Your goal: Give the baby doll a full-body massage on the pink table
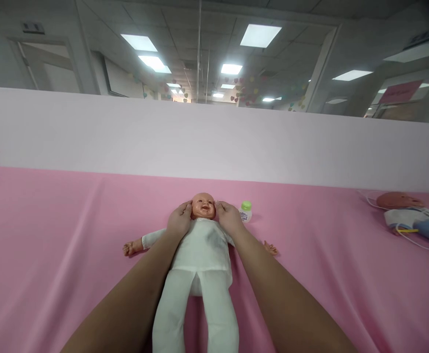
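Note:
A baby doll (204, 245) in a white top and trousers lies on its back, its head away from me and its arms spread out. My left hand (180, 219) is at the left side of the doll's head (203, 203), fingers curled against the ear. On the opposite side, my right hand (229, 215) pinches at the other ear with thumb and fingers. The two hands hold the head between them; parts of the fingertips are hidden. Just right of my right hand stands a small clear bottle (245, 214) with a green cap.
Pink cloth (70, 220) with some folds covers the surface. A second doll (413, 215) in white and blue lies at the far right, with a thin white tube and a yellow piece by it. Behind runs a low white wall (214, 142) below glass panes.

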Demonstrator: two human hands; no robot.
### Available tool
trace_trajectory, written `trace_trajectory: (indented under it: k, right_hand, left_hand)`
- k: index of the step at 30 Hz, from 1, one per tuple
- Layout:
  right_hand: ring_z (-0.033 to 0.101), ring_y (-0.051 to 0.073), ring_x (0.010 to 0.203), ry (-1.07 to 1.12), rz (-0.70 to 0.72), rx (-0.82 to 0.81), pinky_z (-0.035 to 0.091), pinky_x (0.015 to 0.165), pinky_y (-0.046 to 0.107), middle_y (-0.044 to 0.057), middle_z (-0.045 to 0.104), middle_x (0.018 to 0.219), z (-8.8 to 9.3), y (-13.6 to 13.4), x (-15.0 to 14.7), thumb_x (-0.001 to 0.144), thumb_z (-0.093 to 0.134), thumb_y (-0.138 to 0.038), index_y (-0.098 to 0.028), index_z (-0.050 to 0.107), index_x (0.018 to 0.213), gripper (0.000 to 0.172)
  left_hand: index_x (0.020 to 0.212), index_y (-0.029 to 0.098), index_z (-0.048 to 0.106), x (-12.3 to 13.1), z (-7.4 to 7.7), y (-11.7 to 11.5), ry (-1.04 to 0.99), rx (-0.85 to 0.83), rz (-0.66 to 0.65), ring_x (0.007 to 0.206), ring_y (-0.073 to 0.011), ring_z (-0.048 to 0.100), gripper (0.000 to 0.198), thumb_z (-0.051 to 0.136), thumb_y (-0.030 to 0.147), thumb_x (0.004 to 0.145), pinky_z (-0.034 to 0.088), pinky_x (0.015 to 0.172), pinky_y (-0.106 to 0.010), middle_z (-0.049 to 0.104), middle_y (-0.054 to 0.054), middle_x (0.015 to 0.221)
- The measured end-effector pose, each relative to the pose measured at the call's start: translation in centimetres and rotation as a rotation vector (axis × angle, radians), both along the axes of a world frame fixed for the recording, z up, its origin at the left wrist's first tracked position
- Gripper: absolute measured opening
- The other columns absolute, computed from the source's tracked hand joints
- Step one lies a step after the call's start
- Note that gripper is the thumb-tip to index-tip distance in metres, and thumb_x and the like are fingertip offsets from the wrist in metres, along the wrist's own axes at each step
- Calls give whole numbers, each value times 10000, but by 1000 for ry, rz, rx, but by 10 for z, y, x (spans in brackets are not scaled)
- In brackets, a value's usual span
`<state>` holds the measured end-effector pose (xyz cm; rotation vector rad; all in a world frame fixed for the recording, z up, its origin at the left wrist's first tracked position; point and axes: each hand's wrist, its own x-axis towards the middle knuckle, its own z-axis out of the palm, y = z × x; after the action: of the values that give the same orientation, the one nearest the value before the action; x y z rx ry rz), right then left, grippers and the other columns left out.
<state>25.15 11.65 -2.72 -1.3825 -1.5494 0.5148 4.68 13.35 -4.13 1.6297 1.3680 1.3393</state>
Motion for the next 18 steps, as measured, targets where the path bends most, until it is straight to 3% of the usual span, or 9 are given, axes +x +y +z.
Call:
trace_trajectory:
  k: [5,10,14,18]
  right_hand:
    - [678,221,828,-130,-88,42,486,772,320,31,760,854,32,-18,15,1013,425,-546,-238,765,952,463]
    - [708,233,994,-197,-141,86,518,884,359,44,778,1065,51,-44,60,1025,418,-474,-265,752,1124,406]
    - [646,251,1224,-203,-249,90,500,1047,431,59,693,1337,33,-51,101,1003,441,-398,-260,689,1267,388]
    - [613,281,1281,-232,-309,65,505,1076,484,98,606,1449,5,-42,120,959,473,-323,-214,616,1361,440]
  left_hand:
    - [1289,193,719,-3,16,-4,-12,38,74,1290,-289,637,424,511,419,997,448,1131,-427,713,-110,1363]
    - [1296,219,715,11,47,-24,-4,102,71,1313,-289,615,432,513,457,998,436,1136,-433,702,-101,1378]
    - [1218,235,745,32,73,-49,-7,150,17,1233,-287,654,378,567,445,958,492,1056,-411,734,-94,1296]
    - [1049,205,743,54,90,-59,-99,12,-207,819,-248,729,350,563,489,950,574,751,-363,761,-67,833]
